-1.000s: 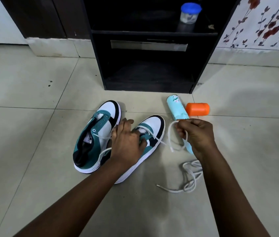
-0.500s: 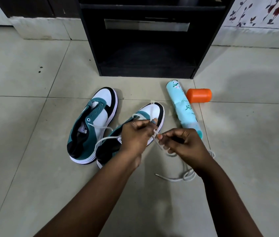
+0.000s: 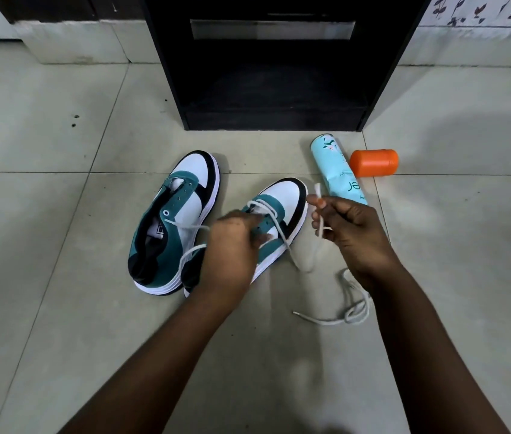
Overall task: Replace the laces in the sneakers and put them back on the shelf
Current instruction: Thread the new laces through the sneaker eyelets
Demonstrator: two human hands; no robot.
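On the tiled floor (image 3: 60, 277), in front of a black shelf unit (image 3: 266, 89), two sneakers are lying side by side with their toes pointing toward the shelf. Both are teal, white and black with white soles. At the left, the left sneaker (image 3: 176, 220) is sitting with most of its eyelets bare, and a thin white lace end is trailing across its collar toward the neighbouring shoe. Beside it, touching at the heel, the right sneaker (image 3: 279, 211) is carrying a white lace (image 3: 274, 219) looped through the eyelets nearest the toe. The left hand (image 3: 232, 255) is resting over this sneaker's middle, its grip curled, with the fingertips pressing at the eyelet row; whether they are pinching the lace cannot be told. Further right, the right hand (image 3: 351, 236) is hovering above the floor, its grip pinching the free end of that lace between thumb and forefinger, the tip sticking upward. Below that wrist, a loose white lace (image 3: 351, 308) is lying bunched on the floor. Behind the right hand, a pale blue spray can (image 3: 335, 167) is lying on its side, just beside an orange cap (image 3: 373, 162).
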